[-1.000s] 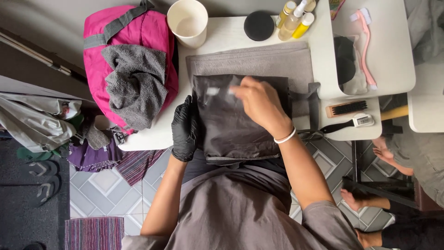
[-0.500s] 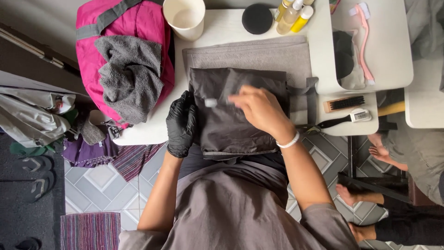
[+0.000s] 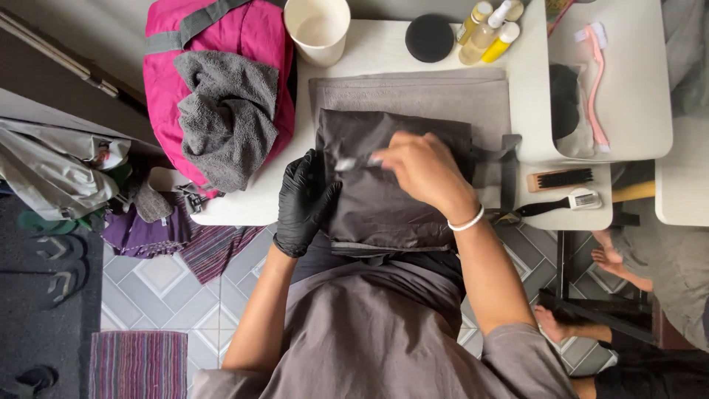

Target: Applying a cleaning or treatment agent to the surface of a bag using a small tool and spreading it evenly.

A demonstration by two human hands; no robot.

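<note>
The black-gloved left hand (image 3: 304, 201) keeps its fingers curled around the left edge of the dark bag (image 3: 391, 185), which lies on the grey towel (image 3: 413, 92) on the white table (image 3: 384, 48). The bare right hand (image 3: 425, 171), fingers pinched on a small light brush (image 3: 353, 162), has shifted left across the bag. Beyond, the cup (image 3: 317, 26) and bottles (image 3: 487, 31) are unmoved.

Bag (image 3: 384, 199): dark grey-black, soft and wrinkled, lying flat on a folded grey towel (image 3: 413, 92) at the table's near edge
Brush (image 3: 354, 162): small, pale, motion-blurred, lying across the bag's upper left part
</note>
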